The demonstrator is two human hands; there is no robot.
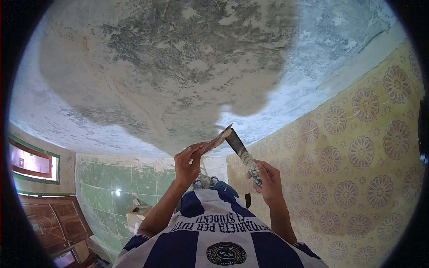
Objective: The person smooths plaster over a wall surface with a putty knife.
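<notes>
Before the patchy plaster (pixel 187 53), we seem to be loading paste (pixel 226 132).
Our left hand (pixel 188 163) pinches a thin plate (pixel 213 143); our right hand (pixel 269 179) grips the scraper (pixel 237 144) at its far end; next probably needs a level stroke.

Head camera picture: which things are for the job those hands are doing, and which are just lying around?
Seem part of the job:
- scraper, its handle in the right fingers
- thin flat piece, pinched in the left fingers
- patchy grey wall, probably

Seem just there:
- pale box, use unclear
- window
- yellow flowered wall
</notes>
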